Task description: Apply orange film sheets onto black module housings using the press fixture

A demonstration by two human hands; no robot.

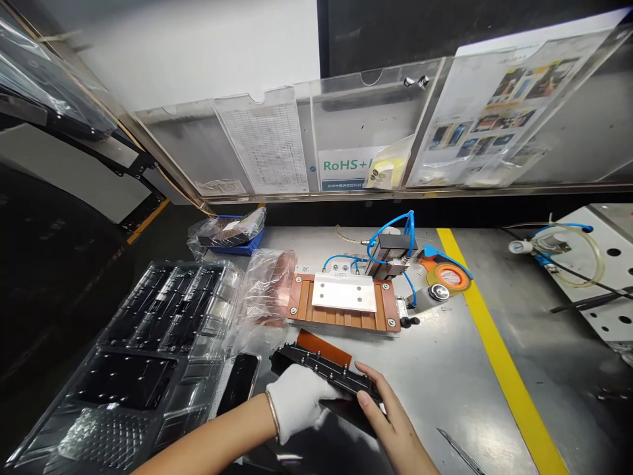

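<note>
Tray (pixel 148 330): clear blister tray at lower left held black panels in its pockets.
Fixture (pixel 343 302): copper-coloured block sat mid-frame, blue hoses behind.
Bin (pixel 237 247): blue, held a bagged part.
Part (pixel 326 373): black strip with orange flex, bottom centre.
Left hand (pixel 297 402): gloved, gripped the part.
Right hand (pixel 390 422): bare, fingers pinched the part's edge.

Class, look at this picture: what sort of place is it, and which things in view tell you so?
Most likely a factory assembly workstation. A clamping fixture with blue air hoses sits on the bench, work-instruction sheets hang behind clear holders, and the left hand, gloved, and the bare right hand hold a black part beside plastic part trays.
</note>
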